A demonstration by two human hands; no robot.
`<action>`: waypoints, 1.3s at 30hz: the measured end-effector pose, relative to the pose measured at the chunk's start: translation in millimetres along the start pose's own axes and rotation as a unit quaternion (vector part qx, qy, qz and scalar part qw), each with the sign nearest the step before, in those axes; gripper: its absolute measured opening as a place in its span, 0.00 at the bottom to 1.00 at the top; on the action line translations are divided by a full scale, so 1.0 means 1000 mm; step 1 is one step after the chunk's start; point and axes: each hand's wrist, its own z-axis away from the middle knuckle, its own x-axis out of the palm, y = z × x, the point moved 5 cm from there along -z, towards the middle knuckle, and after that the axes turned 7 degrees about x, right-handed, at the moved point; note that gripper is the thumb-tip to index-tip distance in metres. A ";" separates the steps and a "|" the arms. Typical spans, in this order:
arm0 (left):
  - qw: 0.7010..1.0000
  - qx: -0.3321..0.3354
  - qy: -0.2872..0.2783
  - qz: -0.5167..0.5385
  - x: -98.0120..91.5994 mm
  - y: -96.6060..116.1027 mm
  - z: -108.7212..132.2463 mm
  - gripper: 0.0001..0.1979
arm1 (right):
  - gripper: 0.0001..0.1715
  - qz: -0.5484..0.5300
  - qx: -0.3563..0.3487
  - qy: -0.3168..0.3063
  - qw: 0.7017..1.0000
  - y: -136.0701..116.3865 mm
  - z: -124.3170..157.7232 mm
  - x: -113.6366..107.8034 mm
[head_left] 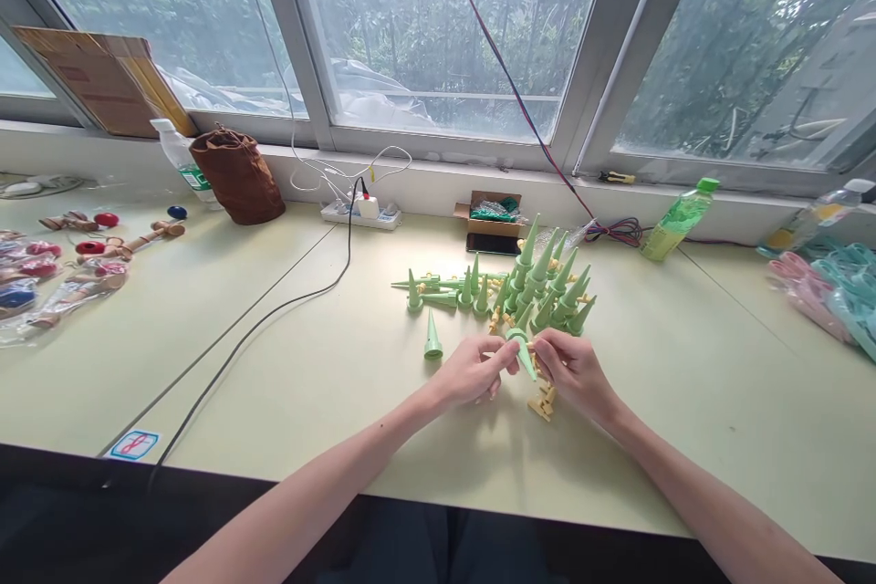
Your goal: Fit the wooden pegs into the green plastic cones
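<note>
My left hand (479, 370) is closed around the collar of a green plastic watering spike (526, 359), whose tip points down toward me. Beside it, my right hand (573, 369) pinches a small yellow plastic valve (531, 345) against the spike's side; fingers hide most of that valve. More loose yellow valves (542, 405) lie on the table just below my hands. Behind them stands a dense cluster of green spikes (540, 278), with a few lying on their sides. One separate spike (432, 336) stands upright left of my left hand.
A small cardboard box (489, 221), a green-capped bottle (681, 221) and a power strip (362, 214) sit along the window side. A black cable (274, 310) crosses the table (328, 401). Wooden toys (130, 246) and a brown bag (238, 178) are left; bagged items (849, 292) lie right.
</note>
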 end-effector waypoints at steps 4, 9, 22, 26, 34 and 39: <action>1.000 0.002 0.001 0.006 -0.001 -0.004 0.001 0.25 | 0.21 -0.010 0.009 -0.010 1.000 0.003 0.000 0.002; 1.000 0.017 -0.001 -0.009 -0.004 -0.002 0.002 0.23 | 0.22 -0.017 0.016 -0.008 1.000 0.001 0.001 0.002; 0.971 0.186 0.067 -0.138 -0.007 0.009 0.001 0.14 | 0.28 -0.057 0.077 -0.032 0.995 -0.004 0.001 0.005; 0.957 0.225 0.082 -0.166 -0.006 0.012 0.003 0.14 | 0.29 -0.080 0.080 -0.038 0.993 -0.002 0.000 0.006; 0.960 0.183 0.131 -0.168 -0.010 0.014 0.004 0.14 | 0.25 -0.090 0.068 -0.014 0.994 0.000 0.000 0.006; 0.993 0.065 0.091 -0.035 -0.012 0.003 0.000 0.20 | 0.22 -0.048 0.027 0.001 0.998 -0.004 0.000 0.002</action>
